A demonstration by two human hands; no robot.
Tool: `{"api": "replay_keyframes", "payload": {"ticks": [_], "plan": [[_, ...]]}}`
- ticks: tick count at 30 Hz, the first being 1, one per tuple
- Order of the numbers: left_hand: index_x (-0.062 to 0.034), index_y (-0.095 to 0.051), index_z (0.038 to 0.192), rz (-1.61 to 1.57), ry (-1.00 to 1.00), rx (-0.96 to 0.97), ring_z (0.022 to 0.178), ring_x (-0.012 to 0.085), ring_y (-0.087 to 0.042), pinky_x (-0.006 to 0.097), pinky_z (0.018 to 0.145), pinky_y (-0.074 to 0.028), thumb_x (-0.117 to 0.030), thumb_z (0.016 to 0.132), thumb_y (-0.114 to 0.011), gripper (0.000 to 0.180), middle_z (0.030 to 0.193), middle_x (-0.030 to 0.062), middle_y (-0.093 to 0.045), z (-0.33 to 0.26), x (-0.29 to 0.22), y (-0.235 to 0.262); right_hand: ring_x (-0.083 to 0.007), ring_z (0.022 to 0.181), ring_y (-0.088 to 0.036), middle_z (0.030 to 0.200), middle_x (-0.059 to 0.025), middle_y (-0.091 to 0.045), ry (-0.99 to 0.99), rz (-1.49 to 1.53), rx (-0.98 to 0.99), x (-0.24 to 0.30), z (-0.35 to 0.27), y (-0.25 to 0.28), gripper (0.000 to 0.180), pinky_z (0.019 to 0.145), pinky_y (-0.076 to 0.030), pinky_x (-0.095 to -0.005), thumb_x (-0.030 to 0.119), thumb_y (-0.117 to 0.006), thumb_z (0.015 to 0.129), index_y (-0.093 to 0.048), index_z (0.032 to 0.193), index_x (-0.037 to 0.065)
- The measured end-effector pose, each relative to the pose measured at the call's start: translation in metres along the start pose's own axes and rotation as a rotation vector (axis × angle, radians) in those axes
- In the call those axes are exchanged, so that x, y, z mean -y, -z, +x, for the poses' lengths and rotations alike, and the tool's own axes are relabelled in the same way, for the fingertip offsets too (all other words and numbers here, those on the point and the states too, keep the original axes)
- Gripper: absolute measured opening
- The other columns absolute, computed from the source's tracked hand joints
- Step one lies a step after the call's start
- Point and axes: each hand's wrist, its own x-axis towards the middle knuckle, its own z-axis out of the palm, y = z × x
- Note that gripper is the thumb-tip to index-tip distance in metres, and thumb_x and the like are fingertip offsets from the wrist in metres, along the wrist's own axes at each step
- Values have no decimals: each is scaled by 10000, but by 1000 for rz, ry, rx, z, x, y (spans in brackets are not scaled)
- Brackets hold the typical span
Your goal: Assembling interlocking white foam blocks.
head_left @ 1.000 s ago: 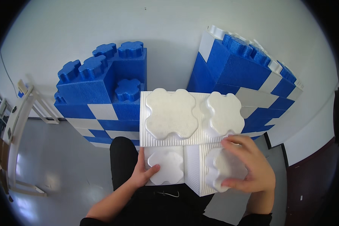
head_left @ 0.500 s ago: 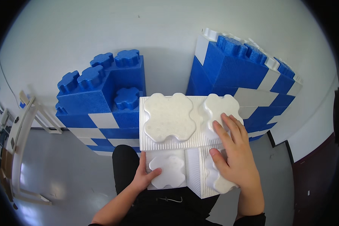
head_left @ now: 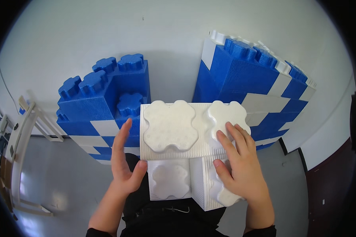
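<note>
Large white foam building blocks with clover-shaped studs are stacked in front of me. The upper white block [head_left: 202, 134] bears two big studs on top. Below its near edge lie a lower white block [head_left: 171, 181] with one stud showing, on the left, and a white block [head_left: 197, 181] on the right, its stud partly under my wrist. My right hand [head_left: 243, 168] lies on the right-hand studs, fingers spread and holding nothing. Beside the left edge of the blocks, my left hand [head_left: 124, 170] is open, thumb and fingers apart; whether its thumb touches the block I cannot tell.
A blue and white block wall [head_left: 83, 110] rises at the left, stepped on top. A taller block wall [head_left: 249, 77] stands at the right, with a gap between them before the pale room wall [head_left: 172, 51]. A white frame table [head_left: 17, 142] is far left. My knee is under the blocks.
My left hand has let go of the lower left block and moved left and up, its fingers now extended. The right hand stays on the studs. The view has shifted slightly.
</note>
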Motion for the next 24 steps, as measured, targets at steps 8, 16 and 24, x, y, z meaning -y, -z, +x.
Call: {"api": "replay_keyframes", "payload": {"ticks": [8,16,24], "plan": [[-129,-678,1436,604,-66,322,1510,493,-400,653,1200,-328,-448,842,-850,696,1541,217,-563,98,-50,-44,-551,1440,-418,1571,-333,-449,20,-19,33,3,-9,0,654,1199,-331,-636,238,-736,910,-562,1486,-17],[-126,-733,1379,582,-60,374,1398,467,-484,613,1146,-379,-548,738,-914,788,1459,207,-622,105,-52,-44,-565,1435,-417,1563,-339,-452,36,19,42,7,-10,1,661,1199,-322,-657,261,-754,893,-580,1468,-17],[-81,-751,1265,744,-54,389,1147,347,-613,525,1007,-411,-618,838,-784,687,1236,188,-656,127,-31,-65,-541,1438,-423,1559,-313,-467,48,16,0,-1,13,-14,619,1196,-342,-622,253,-743,907,-599,1454,2]]}}
